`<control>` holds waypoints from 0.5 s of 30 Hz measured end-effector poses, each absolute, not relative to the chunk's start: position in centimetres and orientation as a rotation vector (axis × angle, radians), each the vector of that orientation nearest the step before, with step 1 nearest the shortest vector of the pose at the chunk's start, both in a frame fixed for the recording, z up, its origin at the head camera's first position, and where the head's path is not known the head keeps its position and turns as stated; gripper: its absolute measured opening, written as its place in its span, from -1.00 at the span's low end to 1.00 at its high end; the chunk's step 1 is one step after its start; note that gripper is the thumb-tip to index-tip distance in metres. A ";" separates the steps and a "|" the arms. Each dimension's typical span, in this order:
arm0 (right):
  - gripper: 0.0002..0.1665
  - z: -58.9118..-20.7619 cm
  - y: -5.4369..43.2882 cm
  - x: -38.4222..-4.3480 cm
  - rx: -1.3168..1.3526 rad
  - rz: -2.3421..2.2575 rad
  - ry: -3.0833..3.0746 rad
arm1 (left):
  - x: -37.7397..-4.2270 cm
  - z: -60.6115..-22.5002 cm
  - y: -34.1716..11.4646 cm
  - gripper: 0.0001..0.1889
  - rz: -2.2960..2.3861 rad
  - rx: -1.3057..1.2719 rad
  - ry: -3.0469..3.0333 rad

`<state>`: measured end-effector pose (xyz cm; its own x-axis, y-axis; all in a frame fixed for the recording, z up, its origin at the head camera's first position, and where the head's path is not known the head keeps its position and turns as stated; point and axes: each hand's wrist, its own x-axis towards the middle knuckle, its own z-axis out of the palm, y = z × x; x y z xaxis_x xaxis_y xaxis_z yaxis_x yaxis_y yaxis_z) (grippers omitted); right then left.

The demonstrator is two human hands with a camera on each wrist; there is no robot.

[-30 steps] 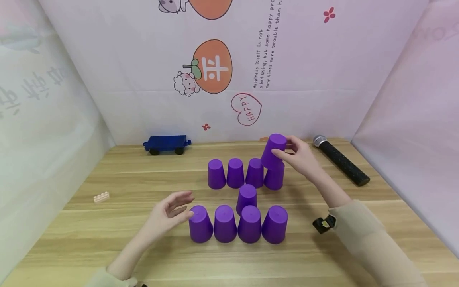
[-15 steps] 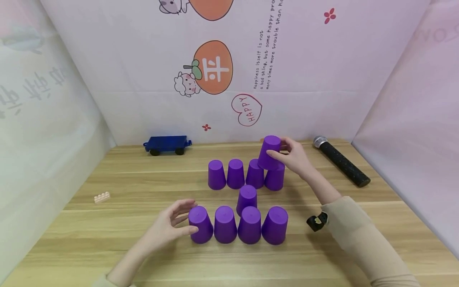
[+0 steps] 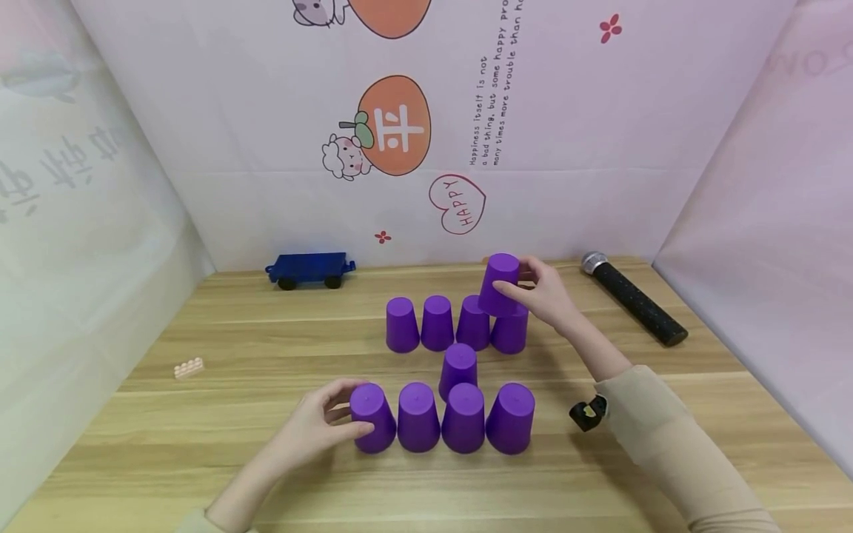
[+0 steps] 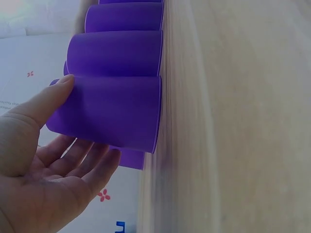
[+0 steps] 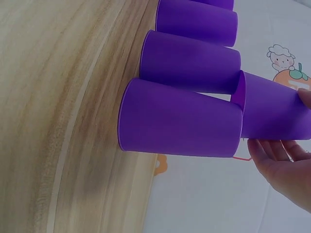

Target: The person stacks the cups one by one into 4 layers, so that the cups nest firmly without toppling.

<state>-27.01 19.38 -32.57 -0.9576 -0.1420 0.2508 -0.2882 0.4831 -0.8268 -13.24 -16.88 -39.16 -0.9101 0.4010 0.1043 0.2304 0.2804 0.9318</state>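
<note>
My right hand (image 3: pixel 546 295) holds an upside-down purple cup (image 3: pixel 501 270) by its sides, over the right end of the back row. In the right wrist view that cup's rim meets the tops of the two end cups, one of them the end cup (image 5: pixel 180 121). At the front, my left hand (image 3: pixel 313 422) has its thumb and fingers around the leftmost purple cup (image 3: pixel 375 403) of the front row, which stands upside down on the table. The left wrist view shows the thumb on one side of this cup (image 4: pixel 107 111) and curled fingers along the other.
Several upside-down purple cups form a back row (image 3: pixel 437 326) and a front row (image 3: pixel 418 422); a single cup (image 3: pixel 460 363) stands between them. A blue toy wagon (image 3: pixel 309 269) sits back left, a microphone (image 3: pixel 633 296) back right, and a pale toy brick (image 3: pixel 189 367) at left.
My right hand has moved the cup slightly left and down over the back row. My left hand has moved around the leftmost front cup, its thumb now on the cup's front.
</note>
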 end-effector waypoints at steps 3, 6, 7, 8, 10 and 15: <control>-0.38 -32.6 19.3 -27.0 0.375 1.487 -2.567 | -13.3 -39.1 -16.8 -0.41 1.698 0.600 2.391; -0.37 -32.6 19.2 -27.0 0.370 1.492 -2.560 | -13.2 -39.1 -16.8 -0.42 1.693 0.612 2.404; -0.37 -32.7 19.2 -27.0 0.368 1.493 -2.557 | -13.2 -39.1 -16.8 -0.42 1.692 0.615 2.407; -0.37 -32.7 19.2 -27.0 0.364 1.493 -2.556 | -13.2 -39.1 -16.8 -0.42 1.692 0.616 2.409; -0.37 -32.7 19.2 -26.9 0.359 1.499 -2.553 | -13.2 -39.1 -16.8 -0.42 1.692 0.613 2.413; -0.38 -32.6 19.1 -26.9 0.353 1.506 -2.540 | -13.2 -39.0 -16.7 -0.43 1.704 0.584 2.420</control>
